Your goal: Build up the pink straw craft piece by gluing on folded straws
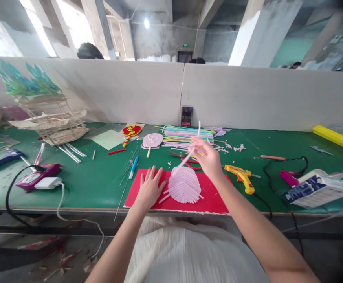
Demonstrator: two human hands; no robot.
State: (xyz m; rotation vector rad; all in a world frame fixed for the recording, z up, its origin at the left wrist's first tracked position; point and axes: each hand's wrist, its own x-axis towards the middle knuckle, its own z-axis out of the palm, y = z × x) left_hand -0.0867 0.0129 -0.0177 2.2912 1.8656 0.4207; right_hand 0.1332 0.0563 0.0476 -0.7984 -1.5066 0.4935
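Over the red board (215, 201), our right hand (206, 155) pinches a lilac strip (183, 161), its lower end at the lilac oval's (185, 185) upper-left edge (touching or not, we can't tell). Our left hand (150, 188) lies flat, fingers spread, left of the oval. Bare red shows rightward; board meets green table's (85, 188) front edge. We lose some strip behind the fingers; phone (186, 116) pixelated.

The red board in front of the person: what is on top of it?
On the red board lie a rounded piece of lilac strips and the left hand. The board's surface beneath both is covered, so it cannot be seen.
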